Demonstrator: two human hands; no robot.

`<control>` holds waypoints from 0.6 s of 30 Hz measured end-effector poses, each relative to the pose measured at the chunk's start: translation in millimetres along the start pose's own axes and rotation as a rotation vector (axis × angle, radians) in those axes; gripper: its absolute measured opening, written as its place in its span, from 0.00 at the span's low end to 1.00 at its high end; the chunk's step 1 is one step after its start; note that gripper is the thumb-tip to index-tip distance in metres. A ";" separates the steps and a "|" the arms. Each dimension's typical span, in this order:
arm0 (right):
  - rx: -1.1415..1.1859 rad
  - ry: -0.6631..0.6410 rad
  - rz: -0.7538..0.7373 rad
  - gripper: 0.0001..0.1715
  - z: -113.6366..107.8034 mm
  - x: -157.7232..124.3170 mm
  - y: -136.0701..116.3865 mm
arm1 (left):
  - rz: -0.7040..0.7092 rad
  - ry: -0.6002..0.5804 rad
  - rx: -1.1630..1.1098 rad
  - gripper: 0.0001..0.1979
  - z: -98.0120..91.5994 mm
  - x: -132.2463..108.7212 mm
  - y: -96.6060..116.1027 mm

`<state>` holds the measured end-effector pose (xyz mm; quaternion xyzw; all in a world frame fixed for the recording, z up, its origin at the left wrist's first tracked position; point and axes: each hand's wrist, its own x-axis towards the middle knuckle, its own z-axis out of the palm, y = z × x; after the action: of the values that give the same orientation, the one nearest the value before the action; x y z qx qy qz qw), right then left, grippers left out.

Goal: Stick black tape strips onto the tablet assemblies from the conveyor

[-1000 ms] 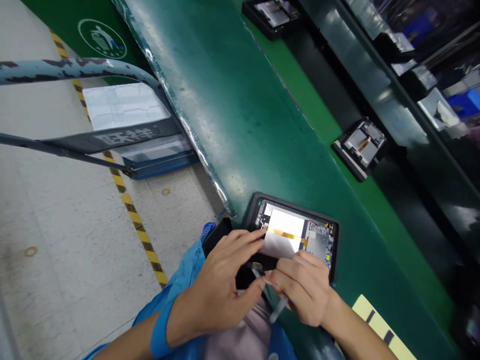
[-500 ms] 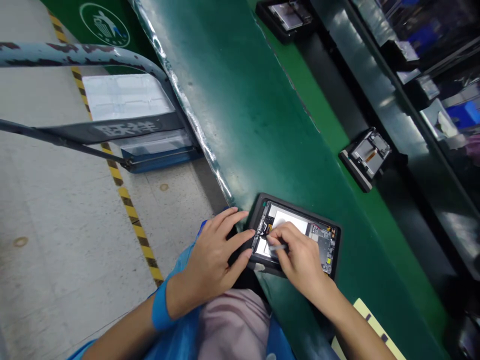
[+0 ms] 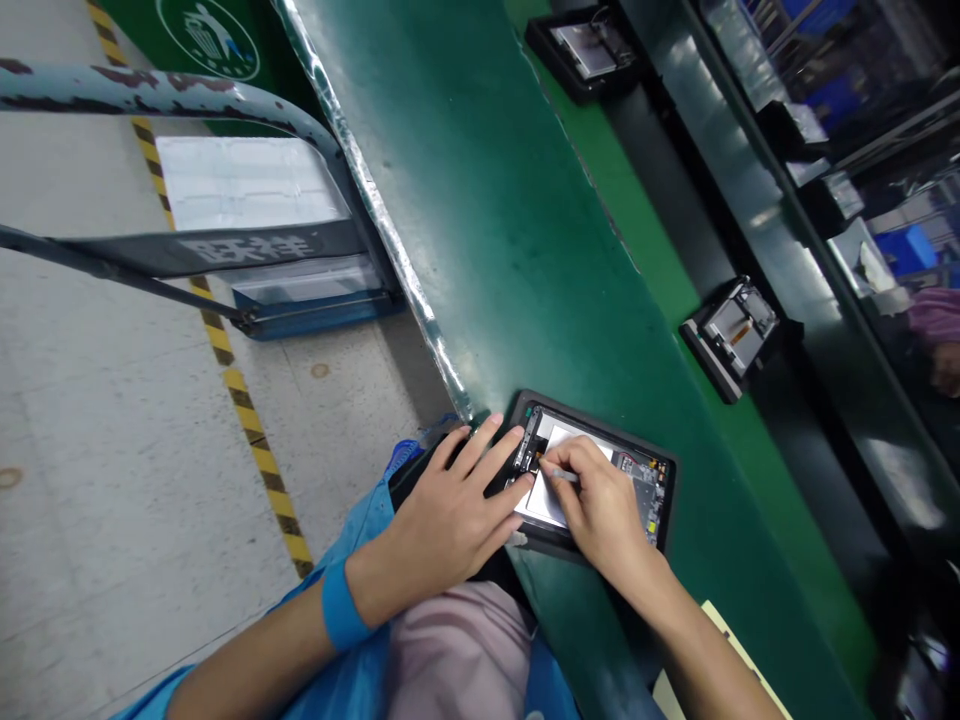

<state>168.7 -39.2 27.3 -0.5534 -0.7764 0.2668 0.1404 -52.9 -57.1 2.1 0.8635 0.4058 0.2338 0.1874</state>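
L hand point(image 3: 459, 512) splayed wide at open tablet point(image 3: 643, 488) edge: brace firmly. R hand point(image 3: 604, 507) pinching grey tool point(image 3: 565, 475): press lightly, w/ tip low.

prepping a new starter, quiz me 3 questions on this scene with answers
1. True or false: the left hand has its fingers spread at the edge of the open device.

2. The tool in the right hand looks:
A) red
B) grey
C) yellow

3. Fill in: the blue wristband is on the ____ wrist.

Key: 1. True. 2. B. 3. left.
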 end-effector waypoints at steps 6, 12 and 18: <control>-0.015 0.019 0.005 0.06 2.5 0.0 0.7 | -0.003 -0.044 0.034 0.22 5.1 4.2 -1.1; 0.043 0.154 0.015 0.05 6.8 1.1 5.5 | -0.029 -0.044 0.073 0.23 7.5 8.7 0.7; 0.076 0.195 -0.060 0.09 5.9 -24.9 6.4 | 0.015 0.076 0.130 0.24 16.3 9.8 -6.0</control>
<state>179.4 -62.4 20.8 -0.5475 -0.7646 0.2365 0.2444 -42.1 -47.9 -11.8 0.8674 0.4203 0.2408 0.1138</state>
